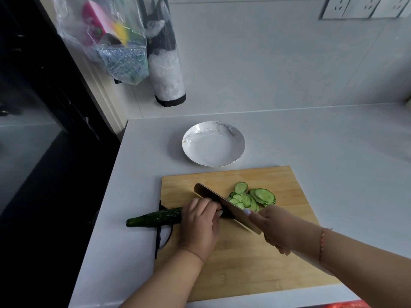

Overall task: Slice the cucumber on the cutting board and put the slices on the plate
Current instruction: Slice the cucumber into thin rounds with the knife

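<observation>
Cucumber [155, 217] lies across the left edge of the bamboo cutting board [278, 258], uncut end sticking out over the counter [311, 138]. Left hand [199, 223] grips it, fingers curled near the cut end. Right hand [274, 227] grasps the handle of the cleaver [224, 206], blade down just beside the left fingertips. Slices [252, 197] piled on the board on the far side of the blade. Marbled plate [213, 143] sits beyond the board, nothing on it. Judged step: slicing mid-way, a good length of cucumber left. Next calls for sliding the left hand back along the cucumber, keeping fingertips tucked; plating not yet started. Plastic bags [111, 41] hang on the wall.
</observation>
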Motion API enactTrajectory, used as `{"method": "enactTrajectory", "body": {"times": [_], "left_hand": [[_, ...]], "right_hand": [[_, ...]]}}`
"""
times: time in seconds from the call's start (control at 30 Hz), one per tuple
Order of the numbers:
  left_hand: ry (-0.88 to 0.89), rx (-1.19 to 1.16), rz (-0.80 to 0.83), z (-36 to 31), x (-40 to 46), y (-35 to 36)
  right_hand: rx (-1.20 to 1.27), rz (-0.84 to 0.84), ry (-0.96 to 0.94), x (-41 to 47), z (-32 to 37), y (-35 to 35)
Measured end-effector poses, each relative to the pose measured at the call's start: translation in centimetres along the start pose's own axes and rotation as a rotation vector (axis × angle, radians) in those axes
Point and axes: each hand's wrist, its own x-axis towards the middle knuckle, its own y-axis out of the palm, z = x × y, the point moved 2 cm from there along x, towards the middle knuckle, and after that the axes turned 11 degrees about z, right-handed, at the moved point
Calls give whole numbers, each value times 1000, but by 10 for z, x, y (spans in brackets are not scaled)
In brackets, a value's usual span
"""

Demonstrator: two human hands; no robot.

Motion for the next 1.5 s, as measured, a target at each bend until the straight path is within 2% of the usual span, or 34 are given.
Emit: {"method": "enactTrajectory", "body": {"times": [0.43,1.03,1.5], "left_hand": [[-40,125,-28,14,-5,-2],[-50,71,14,12,-4,-4],[-42,83,4,11,-5,-5]], "right_hand": [[30,-12,-27,1,-3,1],[53,-21,-26,-35,-13,-7],[103,-16,36,-11,-7,-5]]}}
